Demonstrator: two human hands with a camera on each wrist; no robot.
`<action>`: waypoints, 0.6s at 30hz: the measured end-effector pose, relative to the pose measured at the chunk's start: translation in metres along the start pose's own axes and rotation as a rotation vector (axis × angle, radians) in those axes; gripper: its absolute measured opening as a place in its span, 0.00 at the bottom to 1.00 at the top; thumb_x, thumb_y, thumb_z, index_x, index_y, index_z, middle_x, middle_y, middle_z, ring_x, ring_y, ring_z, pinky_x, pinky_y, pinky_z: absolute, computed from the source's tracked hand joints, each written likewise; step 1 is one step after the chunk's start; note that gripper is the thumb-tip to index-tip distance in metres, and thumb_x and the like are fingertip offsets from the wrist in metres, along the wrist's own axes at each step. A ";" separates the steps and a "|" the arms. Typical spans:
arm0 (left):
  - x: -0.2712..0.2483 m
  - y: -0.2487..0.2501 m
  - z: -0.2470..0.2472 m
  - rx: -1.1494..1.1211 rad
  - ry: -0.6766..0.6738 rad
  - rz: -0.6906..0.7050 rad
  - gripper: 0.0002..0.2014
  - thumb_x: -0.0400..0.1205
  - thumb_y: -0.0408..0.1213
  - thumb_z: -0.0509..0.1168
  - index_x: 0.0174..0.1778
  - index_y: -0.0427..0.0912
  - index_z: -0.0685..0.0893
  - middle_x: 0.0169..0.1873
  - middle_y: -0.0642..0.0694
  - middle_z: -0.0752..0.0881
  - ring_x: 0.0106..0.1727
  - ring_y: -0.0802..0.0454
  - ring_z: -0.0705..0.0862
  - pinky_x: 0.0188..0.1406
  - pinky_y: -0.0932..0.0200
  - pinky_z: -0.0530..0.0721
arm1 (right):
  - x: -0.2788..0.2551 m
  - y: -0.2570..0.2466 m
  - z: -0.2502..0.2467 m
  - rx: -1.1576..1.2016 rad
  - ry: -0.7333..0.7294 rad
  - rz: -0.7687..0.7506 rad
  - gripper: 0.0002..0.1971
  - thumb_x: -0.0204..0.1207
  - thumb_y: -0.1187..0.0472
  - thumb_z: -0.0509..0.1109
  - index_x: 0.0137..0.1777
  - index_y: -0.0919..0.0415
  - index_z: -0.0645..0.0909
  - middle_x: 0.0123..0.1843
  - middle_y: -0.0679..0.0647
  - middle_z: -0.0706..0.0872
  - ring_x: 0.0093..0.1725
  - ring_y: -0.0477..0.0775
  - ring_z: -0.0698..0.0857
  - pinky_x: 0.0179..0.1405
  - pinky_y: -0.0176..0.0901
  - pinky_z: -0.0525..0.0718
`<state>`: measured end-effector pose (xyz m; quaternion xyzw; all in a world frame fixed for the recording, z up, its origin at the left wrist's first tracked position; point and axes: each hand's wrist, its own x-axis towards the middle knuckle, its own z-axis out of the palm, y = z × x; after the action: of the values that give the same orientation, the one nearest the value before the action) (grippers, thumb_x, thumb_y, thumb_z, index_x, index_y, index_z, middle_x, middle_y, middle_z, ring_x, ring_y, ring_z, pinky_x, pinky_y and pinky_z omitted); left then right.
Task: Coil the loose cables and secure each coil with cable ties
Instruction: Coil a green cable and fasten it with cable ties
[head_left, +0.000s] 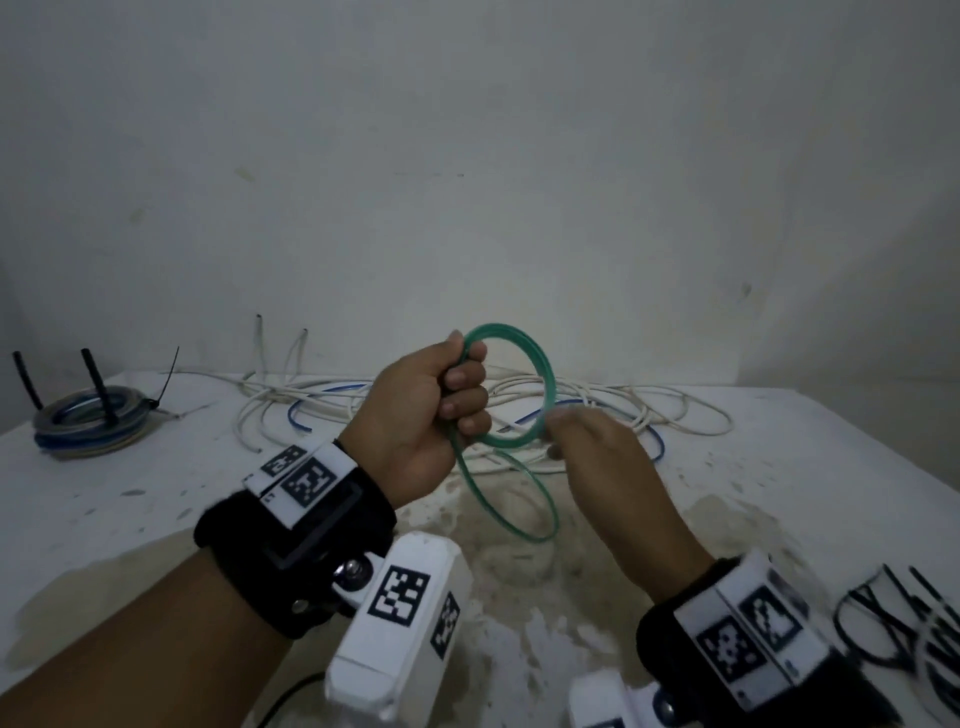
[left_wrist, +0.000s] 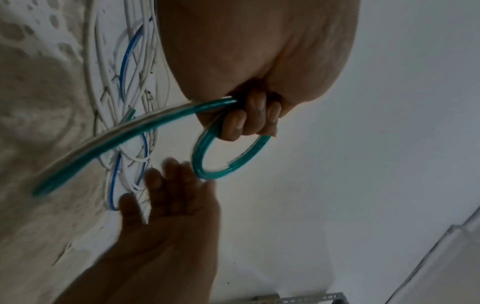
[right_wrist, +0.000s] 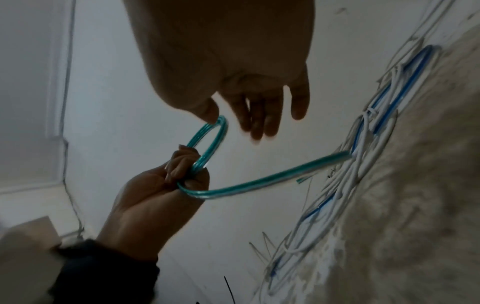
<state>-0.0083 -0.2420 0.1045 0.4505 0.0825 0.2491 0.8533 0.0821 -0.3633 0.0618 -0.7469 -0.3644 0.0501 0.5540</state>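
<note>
My left hand is raised above the table and grips a small coil of green cable in a fist. The coil stands upright as a ring to the right of the fist. Its loose tail hangs in a loop below the hand. In the left wrist view the curled fingers wrap the coil while the tail runs off left. My right hand is at the ring's lower right, blurred. In the right wrist view its fingers are straight and the thumb tip touches the coil.
A tangle of white and blue cables lies along the back of the stained white table. A tied coil with black cable ties sits at the far left. Loose black cable ties lie at the near right. A wall stands close behind.
</note>
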 end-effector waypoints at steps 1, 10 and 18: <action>0.001 0.004 -0.003 -0.017 0.011 0.013 0.15 0.89 0.42 0.50 0.40 0.41 0.74 0.20 0.54 0.65 0.17 0.60 0.60 0.16 0.67 0.63 | -0.008 0.000 0.001 -0.054 -0.141 -0.034 0.13 0.80 0.53 0.63 0.49 0.61 0.84 0.47 0.53 0.87 0.50 0.53 0.84 0.51 0.46 0.80; -0.007 0.014 -0.023 0.111 0.017 0.001 0.15 0.88 0.42 0.52 0.40 0.39 0.76 0.22 0.51 0.67 0.18 0.57 0.65 0.20 0.65 0.73 | -0.003 0.029 0.002 -0.708 -0.153 -0.334 0.12 0.75 0.46 0.68 0.48 0.49 0.90 0.45 0.53 0.82 0.50 0.57 0.80 0.45 0.48 0.73; -0.013 0.012 -0.031 0.181 0.088 -0.003 0.15 0.88 0.43 0.53 0.41 0.38 0.78 0.21 0.53 0.64 0.17 0.59 0.60 0.16 0.67 0.64 | 0.003 0.027 0.001 -0.008 -0.049 0.002 0.04 0.79 0.59 0.68 0.48 0.53 0.85 0.43 0.47 0.88 0.41 0.45 0.85 0.41 0.30 0.82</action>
<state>-0.0353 -0.2202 0.0950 0.5142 0.1428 0.2589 0.8051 0.0970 -0.3641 0.0394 -0.7480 -0.3774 0.0675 0.5418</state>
